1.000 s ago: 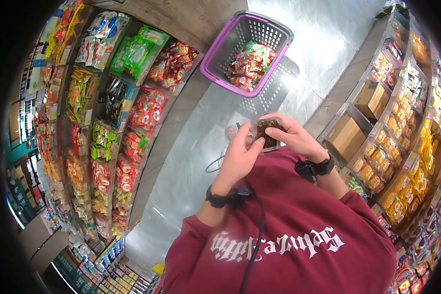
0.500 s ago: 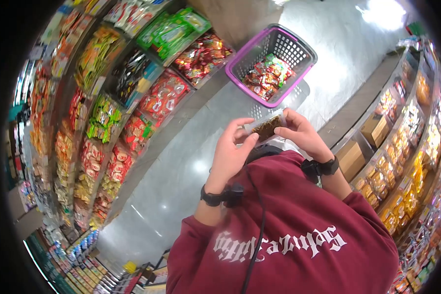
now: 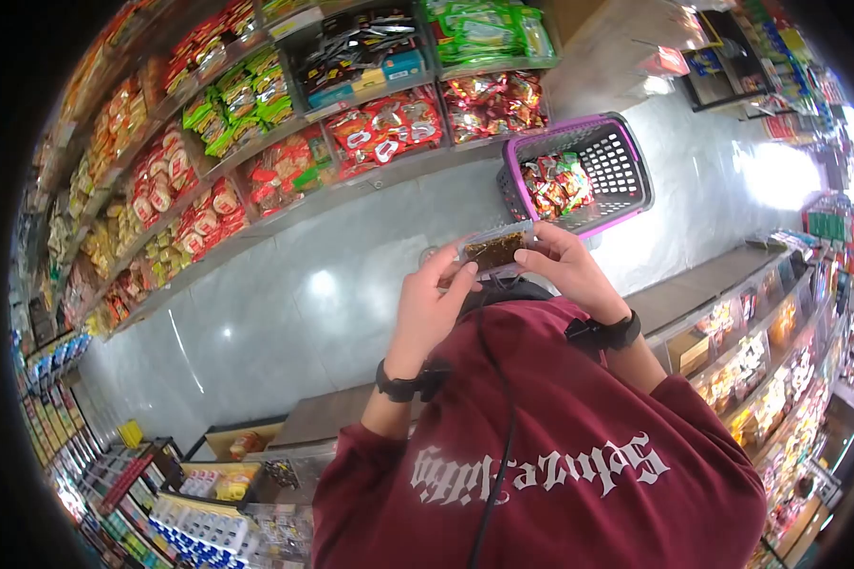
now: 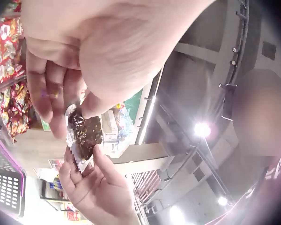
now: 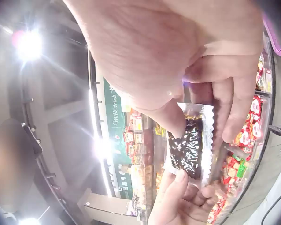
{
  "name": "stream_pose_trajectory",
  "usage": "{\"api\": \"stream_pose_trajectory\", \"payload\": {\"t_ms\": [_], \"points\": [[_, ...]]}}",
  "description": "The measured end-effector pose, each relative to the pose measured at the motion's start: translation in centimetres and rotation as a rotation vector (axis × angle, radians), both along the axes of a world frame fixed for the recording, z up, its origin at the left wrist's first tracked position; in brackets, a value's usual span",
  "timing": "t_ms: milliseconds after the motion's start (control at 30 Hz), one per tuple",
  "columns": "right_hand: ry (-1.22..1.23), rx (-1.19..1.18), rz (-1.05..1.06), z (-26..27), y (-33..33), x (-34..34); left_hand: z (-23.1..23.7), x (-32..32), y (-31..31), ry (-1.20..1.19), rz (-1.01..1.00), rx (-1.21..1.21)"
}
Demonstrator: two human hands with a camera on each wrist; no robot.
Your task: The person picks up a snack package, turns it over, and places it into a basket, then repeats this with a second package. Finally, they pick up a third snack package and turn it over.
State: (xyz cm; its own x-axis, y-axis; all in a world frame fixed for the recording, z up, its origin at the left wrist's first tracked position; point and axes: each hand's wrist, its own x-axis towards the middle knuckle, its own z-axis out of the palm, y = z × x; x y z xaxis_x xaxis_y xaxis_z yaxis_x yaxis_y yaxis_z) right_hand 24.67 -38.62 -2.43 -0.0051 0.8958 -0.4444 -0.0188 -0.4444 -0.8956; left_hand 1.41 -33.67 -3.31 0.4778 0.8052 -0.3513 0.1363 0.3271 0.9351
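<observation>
Between both hands, in front of the chest, is a small clear wrapped snack bar [image 3: 495, 251], dark brown with pale flecks. In the left wrist view the wrapper's zigzag edge shows below the bar [image 4: 86, 133]. My left hand [image 3: 432, 302] pinches one end between thumb and fingers, while my right hand [image 3: 574, 270] pinches the other end. The right wrist view shows pale lettering across the bar's wrapper [image 5: 189, 145], with the right thumb lying on its upper end and the left thumb [image 5: 180, 178] at its lower end.
A purple-rimmed grey basket [image 3: 634, 156] with several red and green packets [image 3: 557, 185] stands on the floor beyond the hands. Shelves of bagged sweets [image 3: 389, 128] run along the far left. More shelves [image 3: 731, 356] line the right side. A black cable [image 3: 503, 427] hangs down the sweater.
The head view has swung round, so the shelves and basket have turned and shifted right. The snack bar has turned from upright to nearly level. Both hands still hold it.
</observation>
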Motion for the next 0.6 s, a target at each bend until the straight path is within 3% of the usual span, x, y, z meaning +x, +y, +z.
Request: {"api": "stream_pose_trajectory", "payload": {"t_ms": [67,167,233,433,567,600], "points": [[-0.007,0.015,0.028,0.1,1.3,-0.2,0.9,0.1,0.5,0.195,0.007,0.176],[-0.046,0.122,0.088,-0.5,3.2,0.7,-1.3,1.0,0.9,0.184,0.111,0.571],[0.016,0.274,0.059,-1.7,3.7,2.1,-1.0,2.3,1.3,0.192,0.101,0.634],[0.208,0.216,0.022,-3.3,4.9,10.1,1.3,10.7,3.2,0.264,0.031,0.825],[0.202,0.207,-0.023,-2.7,4.2,16.4,1.5,17.4,4.8,0.277,-0.091,0.887],[0.179,0.202,-0.036,-3.1,4.0,18.1,1.4,19.1,4.9,0.284,-0.097,0.768]]}}
